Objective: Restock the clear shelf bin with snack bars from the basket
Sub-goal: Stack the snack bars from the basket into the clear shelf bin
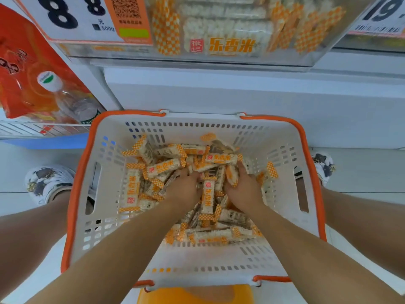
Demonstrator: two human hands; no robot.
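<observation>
A white basket [282,137] with an orange rim sits on the floor between my feet. Several orange-and-white wrapped snack bars [162,167] lie piled in it. Both hands are down in the pile, side by side. My left hand [184,187] has its fingers dug in among the bars, fingertips hidden. My right hand [243,189] curls its fingers round a bunch of bars. The clear shelf bin [317,47] hangs above at the top of the view, holding the same bars behind its front wall.
A white shelf base [241,95] stands just beyond the basket. At the left, a wire rack [26,129] carries an orange bag [24,69] and a clear bottle [72,102]. Price signs [72,18] front the upper shelf. My shoes [47,181] flank the basket.
</observation>
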